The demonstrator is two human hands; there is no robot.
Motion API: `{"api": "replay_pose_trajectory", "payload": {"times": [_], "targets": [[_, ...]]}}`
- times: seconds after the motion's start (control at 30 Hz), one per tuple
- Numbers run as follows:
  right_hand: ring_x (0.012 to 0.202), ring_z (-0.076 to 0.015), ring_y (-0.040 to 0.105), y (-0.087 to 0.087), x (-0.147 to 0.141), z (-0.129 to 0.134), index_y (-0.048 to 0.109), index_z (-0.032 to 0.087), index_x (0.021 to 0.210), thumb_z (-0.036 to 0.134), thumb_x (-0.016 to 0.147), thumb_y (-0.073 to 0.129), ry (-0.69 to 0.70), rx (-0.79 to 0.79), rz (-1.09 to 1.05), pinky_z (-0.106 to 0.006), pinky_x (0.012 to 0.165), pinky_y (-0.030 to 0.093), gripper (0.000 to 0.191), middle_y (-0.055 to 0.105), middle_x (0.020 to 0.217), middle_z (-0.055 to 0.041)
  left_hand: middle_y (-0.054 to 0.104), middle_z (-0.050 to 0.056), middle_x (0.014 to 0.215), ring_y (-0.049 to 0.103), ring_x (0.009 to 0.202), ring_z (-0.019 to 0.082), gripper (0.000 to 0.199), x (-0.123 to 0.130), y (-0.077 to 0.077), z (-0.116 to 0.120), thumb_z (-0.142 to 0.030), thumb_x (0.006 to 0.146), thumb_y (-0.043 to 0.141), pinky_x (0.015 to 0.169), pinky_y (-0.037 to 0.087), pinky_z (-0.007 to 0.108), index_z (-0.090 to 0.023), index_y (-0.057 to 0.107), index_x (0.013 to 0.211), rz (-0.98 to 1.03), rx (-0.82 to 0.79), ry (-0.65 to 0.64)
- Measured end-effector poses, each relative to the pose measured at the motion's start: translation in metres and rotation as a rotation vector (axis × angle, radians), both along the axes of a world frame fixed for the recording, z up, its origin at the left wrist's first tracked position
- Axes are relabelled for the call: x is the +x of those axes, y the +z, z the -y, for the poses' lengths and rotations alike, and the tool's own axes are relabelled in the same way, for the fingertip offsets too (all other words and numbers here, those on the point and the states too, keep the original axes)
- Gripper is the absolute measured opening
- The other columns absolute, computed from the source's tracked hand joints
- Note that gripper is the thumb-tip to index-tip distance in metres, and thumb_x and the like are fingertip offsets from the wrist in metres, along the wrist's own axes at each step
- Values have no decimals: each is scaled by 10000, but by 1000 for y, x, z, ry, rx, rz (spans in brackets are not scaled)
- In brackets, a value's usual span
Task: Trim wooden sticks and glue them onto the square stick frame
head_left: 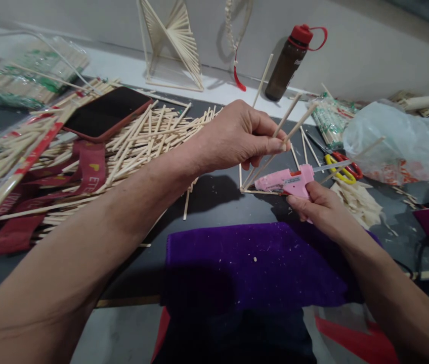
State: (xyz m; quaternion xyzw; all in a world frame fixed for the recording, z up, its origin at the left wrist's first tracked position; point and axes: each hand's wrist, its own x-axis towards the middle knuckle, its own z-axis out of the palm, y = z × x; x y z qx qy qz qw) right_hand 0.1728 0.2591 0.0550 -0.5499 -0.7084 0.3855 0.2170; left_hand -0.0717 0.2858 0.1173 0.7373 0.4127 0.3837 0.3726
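Grip of L hand (pixel 247 134) clamped on thin, pale wooden sticks (pixel 301 123), beyond rectangular purple fabric cloth (pixel 275 258); R hand (pixel 319 201) wrapped round pink plastic glue gun (pixel 298 186), just past cloth's far edge, tip nr sticks' lower ends.

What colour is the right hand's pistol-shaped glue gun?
The plastic glue gun is pink, clearest in the head view.
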Motion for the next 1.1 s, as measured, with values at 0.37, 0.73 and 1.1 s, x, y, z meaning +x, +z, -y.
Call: {"api": "replay_pose_trajectory", "payload": {"times": [0.37,0.73,1.1], "targets": [[436,-111,426,-1,6,5,471,211,690,441,815,625,-11,26,22,-258,420,297,304,482,511,36,576,-16,517,450,400,47,98,1,-2,-1,-170,806,647,438,373,182,-143,741,803,8,2,7],[517,-135,430,-8,12,10,462,214,641,465,832,602,0,222,162,-286,474,314,345,475,576,6,585,-14,536,451,398,45,99,1,-1,0,-155,807,639,438,373,181,-136,736,806,7,1,12],[521,-131,434,-10,10,10,479,209,659,453,836,595,11,208,124,-290,485,334,323,468,590,12,593,-8,535,458,403,48,103,1,-2,0,-170,803,649,430,372,175,-118,734,828,15,-12,10]]}}
